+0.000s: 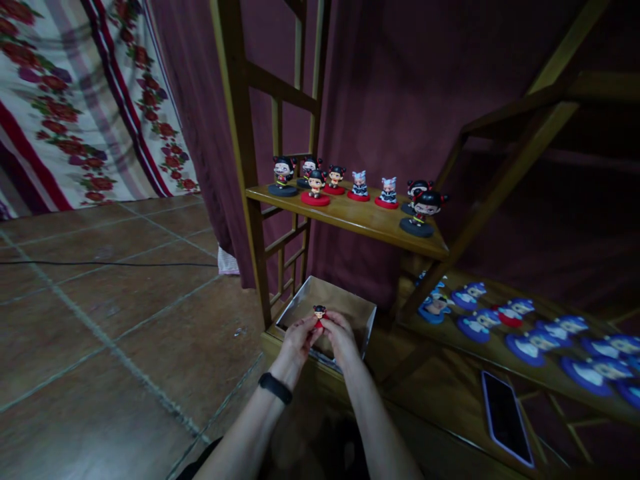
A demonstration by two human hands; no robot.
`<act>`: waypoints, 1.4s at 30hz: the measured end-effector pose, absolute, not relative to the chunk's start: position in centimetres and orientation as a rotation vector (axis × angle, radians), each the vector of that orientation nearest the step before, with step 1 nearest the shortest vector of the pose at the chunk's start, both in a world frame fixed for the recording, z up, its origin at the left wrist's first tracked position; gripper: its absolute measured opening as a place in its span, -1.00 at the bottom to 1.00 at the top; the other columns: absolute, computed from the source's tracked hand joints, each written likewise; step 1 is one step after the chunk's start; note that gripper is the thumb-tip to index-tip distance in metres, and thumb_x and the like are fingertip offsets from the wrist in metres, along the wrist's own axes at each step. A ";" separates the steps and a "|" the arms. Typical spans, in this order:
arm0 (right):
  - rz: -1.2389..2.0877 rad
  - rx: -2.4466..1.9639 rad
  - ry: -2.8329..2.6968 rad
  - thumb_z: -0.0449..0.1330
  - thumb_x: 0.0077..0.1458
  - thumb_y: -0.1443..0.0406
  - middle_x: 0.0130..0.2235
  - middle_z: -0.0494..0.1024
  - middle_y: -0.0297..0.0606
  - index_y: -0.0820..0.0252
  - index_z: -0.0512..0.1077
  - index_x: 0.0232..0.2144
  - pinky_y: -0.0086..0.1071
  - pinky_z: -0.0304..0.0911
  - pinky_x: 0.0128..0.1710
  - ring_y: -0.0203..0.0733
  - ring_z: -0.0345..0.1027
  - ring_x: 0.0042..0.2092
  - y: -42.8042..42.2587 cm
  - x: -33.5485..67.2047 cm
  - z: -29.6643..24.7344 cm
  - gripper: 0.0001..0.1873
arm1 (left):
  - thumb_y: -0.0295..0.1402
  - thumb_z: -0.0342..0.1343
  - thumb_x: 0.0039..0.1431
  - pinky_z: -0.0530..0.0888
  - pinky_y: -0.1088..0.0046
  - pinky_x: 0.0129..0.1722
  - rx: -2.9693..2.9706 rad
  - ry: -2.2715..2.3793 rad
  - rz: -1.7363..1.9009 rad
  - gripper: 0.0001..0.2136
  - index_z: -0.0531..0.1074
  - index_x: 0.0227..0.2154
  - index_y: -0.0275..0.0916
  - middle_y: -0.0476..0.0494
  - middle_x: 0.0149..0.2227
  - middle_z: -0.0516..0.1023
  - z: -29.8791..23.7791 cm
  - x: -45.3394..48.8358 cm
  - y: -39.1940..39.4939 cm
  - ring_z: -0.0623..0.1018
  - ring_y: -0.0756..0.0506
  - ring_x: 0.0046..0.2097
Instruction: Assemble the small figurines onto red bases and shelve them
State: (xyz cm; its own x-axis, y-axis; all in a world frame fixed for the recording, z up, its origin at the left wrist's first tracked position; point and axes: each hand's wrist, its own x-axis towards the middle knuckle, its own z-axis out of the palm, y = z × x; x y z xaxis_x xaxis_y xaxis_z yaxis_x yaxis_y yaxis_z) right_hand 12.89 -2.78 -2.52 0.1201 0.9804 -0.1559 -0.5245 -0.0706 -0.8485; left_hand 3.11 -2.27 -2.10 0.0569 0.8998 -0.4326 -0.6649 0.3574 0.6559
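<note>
Between my two hands is a small figurine [319,312] with black hair buns and red at its lower part. The fingers of my left hand [301,335] are closed on its left side, and my right hand [339,333] grips it from the right. Both hands are over an open box [370,321] with pale rims and a brown inside, standing on the low shelf. My fingers hide much of the figurine's lower part. A black band [275,387] is around my left wrist.
Several figurines on red or dark round bases stand on the wooden shelf [350,215] above the box. To the right, blue-based figurines [480,323] fill another shelf, with a phone [507,418] lying in front. A wooden post [257,260] rises beside the box. A cable [125,264] crosses the tiled floor.
</note>
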 end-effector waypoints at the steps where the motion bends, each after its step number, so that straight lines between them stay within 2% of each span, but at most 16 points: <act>1: 1.402 -0.945 -0.633 0.30 -0.29 0.32 -0.34 0.54 -0.29 0.18 0.42 -0.41 -0.35 0.28 -0.25 -0.18 0.40 -0.25 -3.0 13.0 -2.3 -0.73 | -0.56 0.16 -0.04 0.50 0.62 -0.46 0.330 0.915 1.218 -0.96 0.45 -0.46 -0.36 -0.09 -0.53 0.50 -1.9 3.1 -2.5 0.49 0.07 -0.52; 15: 1.429 -0.918 -0.730 0.31 -0.29 0.29 -0.35 0.54 -0.26 0.20 0.42 -0.43 -0.35 0.31 -0.31 -0.20 0.41 -0.30 -6.6 13.1 -1.9 -0.74 | -0.65 0.13 -0.06 0.50 0.59 -0.49 0.456 0.952 1.202 -0.92 0.46 -0.49 -0.41 -0.14 -0.54 0.52 0.5 2.3 -6.6 0.50 0.04 -0.54; 20: 1.486 -0.925 -0.725 0.33 -0.32 0.28 -0.33 0.54 -0.25 0.20 0.42 -0.42 -0.36 0.30 -0.30 -0.20 0.41 -0.29 -10.3 13.7 -2.6 -0.71 | -0.66 0.14 -0.07 0.51 0.58 -0.45 0.399 0.931 1.127 -0.91 0.45 -0.50 -0.40 -0.14 -0.52 0.53 -0.3 1.8 -10.4 0.52 0.03 -0.51; 24: 1.555 -0.954 -0.703 0.32 -0.32 0.30 -0.36 0.55 -0.25 0.22 0.42 -0.44 -0.37 0.30 -0.32 -0.22 0.41 -0.33 -13.8 14.1 -2.8 -0.73 | -0.67 0.14 -0.08 0.49 0.59 -0.49 0.418 0.962 1.070 -0.92 0.44 -0.54 -0.42 -0.15 -0.56 0.51 -1.2 2.1 -13.2 0.50 0.03 -0.55; 33: 1.551 -0.938 -0.587 0.29 -0.32 0.34 -0.45 0.54 -0.31 0.22 0.42 -0.52 -0.40 0.31 -0.38 -0.27 0.41 -0.42 -18.0 13.5 -2.4 -0.82 | -0.56 0.26 -0.19 0.43 0.58 -0.56 0.561 1.074 1.146 -0.90 0.43 -0.56 -0.40 -0.09 -0.62 0.47 -0.6 2.5 -17.1 0.46 0.04 -0.61; 42: 1.518 -0.997 -0.642 0.27 -0.34 0.37 -0.47 0.53 -0.31 0.24 0.41 -0.49 -0.40 0.31 -0.40 -0.27 0.40 -0.42 -18.4 13.4 -2.7 -0.79 | -0.50 0.30 -0.22 0.40 0.59 -0.56 0.626 1.049 1.142 -0.82 0.42 -0.51 -0.39 -0.10 -0.58 0.49 -1.8 2.2 -18.0 0.44 0.07 -0.63</act>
